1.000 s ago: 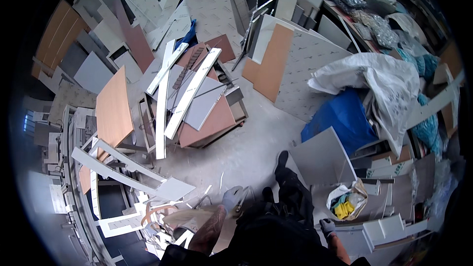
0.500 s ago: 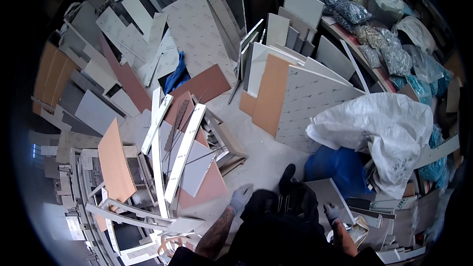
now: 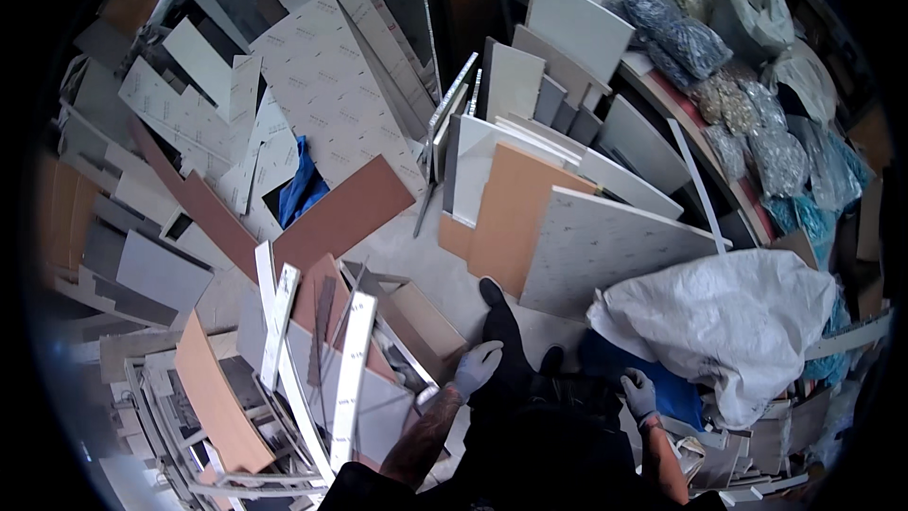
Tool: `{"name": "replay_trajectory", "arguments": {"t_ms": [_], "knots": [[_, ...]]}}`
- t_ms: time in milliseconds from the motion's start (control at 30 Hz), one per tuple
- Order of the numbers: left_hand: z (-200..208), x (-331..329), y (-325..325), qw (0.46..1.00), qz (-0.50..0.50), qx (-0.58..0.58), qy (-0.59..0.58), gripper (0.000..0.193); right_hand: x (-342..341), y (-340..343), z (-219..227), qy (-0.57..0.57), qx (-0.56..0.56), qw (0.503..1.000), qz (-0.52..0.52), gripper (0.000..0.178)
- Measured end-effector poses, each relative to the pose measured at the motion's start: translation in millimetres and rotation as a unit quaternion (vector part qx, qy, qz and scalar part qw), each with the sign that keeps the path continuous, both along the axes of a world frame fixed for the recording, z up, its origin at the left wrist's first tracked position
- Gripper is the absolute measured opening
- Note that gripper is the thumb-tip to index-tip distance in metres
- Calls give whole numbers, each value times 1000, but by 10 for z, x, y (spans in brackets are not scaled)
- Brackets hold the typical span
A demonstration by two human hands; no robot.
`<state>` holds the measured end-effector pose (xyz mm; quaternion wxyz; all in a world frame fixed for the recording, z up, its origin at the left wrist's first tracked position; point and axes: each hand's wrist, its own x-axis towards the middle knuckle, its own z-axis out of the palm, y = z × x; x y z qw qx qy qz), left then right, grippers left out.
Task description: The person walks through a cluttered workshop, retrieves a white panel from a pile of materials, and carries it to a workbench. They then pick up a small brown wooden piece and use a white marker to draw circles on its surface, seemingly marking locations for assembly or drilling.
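I see a white strip jutting past the open box. A narrow lane of grey floor runs ahead. My left hand, fingers loosely bent and released, is near that box. Right of the lane leans a grey panel. My right hand, fingers curled, grip I can't tell, is near the white sack.

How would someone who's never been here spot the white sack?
Find the leaning panels right of centre in the view. Just below them, mostly right of the right hand, lies the white sack. Unlike the flat panels, it is crumpled, and it looks far bigger than the bags above it.
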<state>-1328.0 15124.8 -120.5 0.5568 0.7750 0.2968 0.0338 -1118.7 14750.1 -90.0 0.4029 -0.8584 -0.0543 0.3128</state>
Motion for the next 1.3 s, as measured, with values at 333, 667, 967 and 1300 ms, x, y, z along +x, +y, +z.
{"name": "replay_trajectory", "arguments": {"t_ms": [333, 667, 967, 1300], "knots": [[-112, 320, 1794, 994, 63, -32, 84, 31, 1147, 2165, -178, -19, -10, 1000, 14, 41], [-203, -370, 2148, 979, 164, -21, 117, 32, 2549, 4018, -256, -270, -131, 899, 318, 77], [-162, -623, 1612, 957, 269, -34, 100, 32, 2993, 3985, -475, -219, -260, 873, 350, 48], [-59, -191, 1380, 970, 208, 89, 93, 28, 2674, 3374, -226, -324, -135, 867, 355, 30]]}}
